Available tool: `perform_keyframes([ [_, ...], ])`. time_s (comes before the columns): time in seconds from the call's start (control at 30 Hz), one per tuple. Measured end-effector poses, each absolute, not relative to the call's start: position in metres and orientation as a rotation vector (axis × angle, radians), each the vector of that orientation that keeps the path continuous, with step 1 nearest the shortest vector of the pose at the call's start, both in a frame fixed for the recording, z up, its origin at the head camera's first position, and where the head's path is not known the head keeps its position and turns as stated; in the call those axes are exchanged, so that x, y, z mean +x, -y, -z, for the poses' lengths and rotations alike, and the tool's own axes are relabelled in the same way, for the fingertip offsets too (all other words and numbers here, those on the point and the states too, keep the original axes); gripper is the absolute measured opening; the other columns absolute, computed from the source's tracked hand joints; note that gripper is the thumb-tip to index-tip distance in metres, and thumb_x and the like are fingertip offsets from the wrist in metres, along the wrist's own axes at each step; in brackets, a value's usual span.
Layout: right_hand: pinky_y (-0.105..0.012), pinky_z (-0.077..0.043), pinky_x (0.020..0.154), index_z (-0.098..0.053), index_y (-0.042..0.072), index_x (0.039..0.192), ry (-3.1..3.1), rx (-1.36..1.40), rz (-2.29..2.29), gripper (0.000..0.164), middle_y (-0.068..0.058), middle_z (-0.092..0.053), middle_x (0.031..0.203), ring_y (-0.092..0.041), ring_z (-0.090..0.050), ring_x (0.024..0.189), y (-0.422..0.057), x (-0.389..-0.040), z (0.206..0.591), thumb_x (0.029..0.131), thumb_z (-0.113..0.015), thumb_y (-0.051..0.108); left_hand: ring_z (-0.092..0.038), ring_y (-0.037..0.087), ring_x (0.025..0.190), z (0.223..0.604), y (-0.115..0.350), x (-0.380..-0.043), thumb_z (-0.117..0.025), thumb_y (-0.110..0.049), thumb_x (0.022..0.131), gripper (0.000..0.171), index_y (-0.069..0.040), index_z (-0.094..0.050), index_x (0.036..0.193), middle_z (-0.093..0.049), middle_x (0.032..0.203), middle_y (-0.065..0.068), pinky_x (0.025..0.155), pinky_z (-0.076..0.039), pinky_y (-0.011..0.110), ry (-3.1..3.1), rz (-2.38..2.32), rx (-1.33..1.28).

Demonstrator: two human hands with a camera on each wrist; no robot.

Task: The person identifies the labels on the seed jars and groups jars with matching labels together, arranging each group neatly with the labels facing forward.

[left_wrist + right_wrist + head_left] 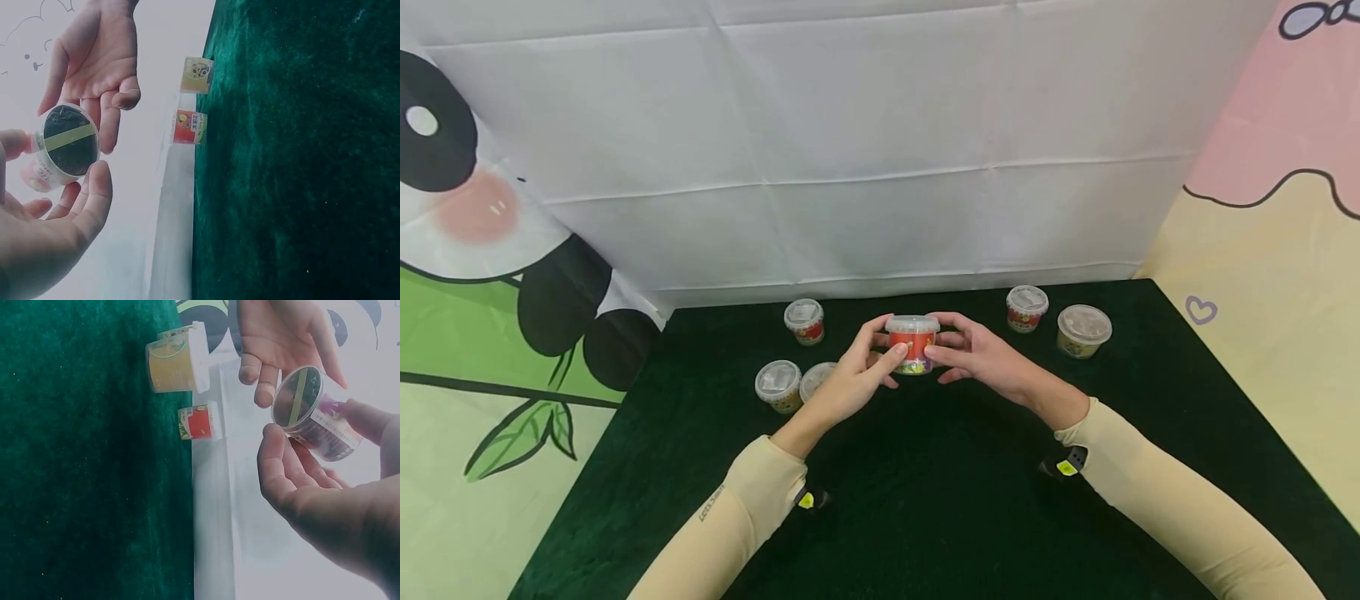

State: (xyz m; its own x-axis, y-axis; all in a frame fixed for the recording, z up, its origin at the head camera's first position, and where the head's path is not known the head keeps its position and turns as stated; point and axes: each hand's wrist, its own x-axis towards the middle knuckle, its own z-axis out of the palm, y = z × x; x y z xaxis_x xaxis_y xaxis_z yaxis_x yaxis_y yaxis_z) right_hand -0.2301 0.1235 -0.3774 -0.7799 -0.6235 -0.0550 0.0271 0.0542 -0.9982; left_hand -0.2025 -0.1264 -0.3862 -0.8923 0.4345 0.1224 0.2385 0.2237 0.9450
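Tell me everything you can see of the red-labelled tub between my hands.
The tub is round and plastic-looking, with a translucent lid on and a red label, multicoloured below. Its dark base bears a yellowish strip. It is held roughly upright above the green cloth, the left hand and right hand pinching its sides.

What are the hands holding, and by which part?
The red-labelled tub, held by its opposite sides between the left hand and the right hand.
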Motion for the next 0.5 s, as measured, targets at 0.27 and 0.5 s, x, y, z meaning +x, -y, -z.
perform_keyframes([
  [0.27,-0.046,-0.053,0.096,-0.030,0.014,0.157,-1.878,-0.641,1.778,0.061,-0.017,-0.040,0.148,-0.035,-0.054,0.121,-0.1231,-0.2317,0.3780,0.104,-0.059,0.022,-0.063,0.028,0.099,0.3841,0.1198,-0.2021,-0.051,-0.032,0.108,0.060,-0.019,-0.020,0.157,-0.043,0.136,0.016,0.084,-0.058,0.047,-2.336,-1.757,0.641],
  [0.5,-0.044,-0.054,0.095,-0.031,0.013,0.157,-1.847,-0.609,1.802,0.062,-0.017,-0.039,0.147,-0.034,-0.053,0.120,-0.1247,-0.2330,0.3797,0.104,-0.060,0.021,-0.064,0.028,0.097,0.3831,0.1159,-0.2018,-0.051,-0.032,0.108,0.060,-0.017,-0.019,0.157,-0.042,0.136,0.017,0.084,-0.058,0.048,-2.340,-1.761,0.657],
])
